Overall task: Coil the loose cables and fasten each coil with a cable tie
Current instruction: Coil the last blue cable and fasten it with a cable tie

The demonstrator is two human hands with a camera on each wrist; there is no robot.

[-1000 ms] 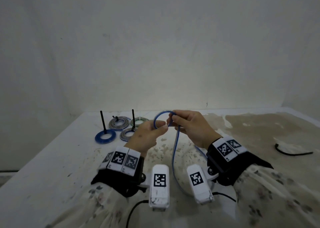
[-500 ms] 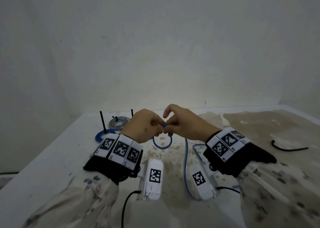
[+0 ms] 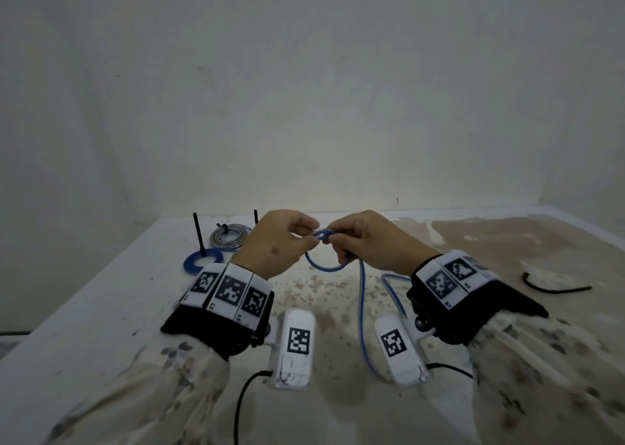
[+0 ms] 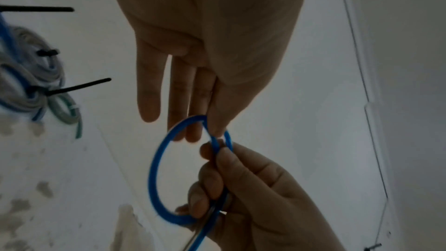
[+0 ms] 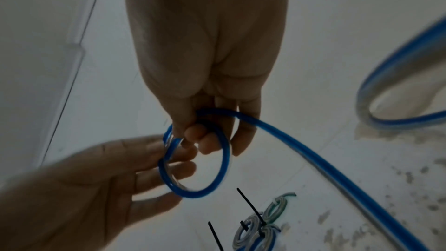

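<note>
— While the blue cable [image 3: 324,264] hangs as a small loop at mid-frame in the head view, how should the winding go?

— Both hands meet at the top of the loop. The right hand [image 3: 367,243] has its fingers curled round the cable where the turns cross; the left hand [image 3: 277,241] pinches the loop's upper edge between thumb and fingertips, its other fingers nearly straight in the left wrist view. I'd keep each new turn the same width as the first and lay it flat against the others, never letting the crossing slip out of the pinch.

— And the slack?

— It trails from the right hand down toward the lower middle of the frame over the stained table [image 3: 101,312], passing between the two wrist cameras, so it may snag there; feed it slowly.

— Anything else about?

— Finished coils [image 3: 226,238] with upright black cable ties [image 3: 198,233] sit at left of centre, well apart from the hands. A black strand [image 3: 554,287] lies at the right edge, possibly a spare tie, though it is too small to tell.
</note>
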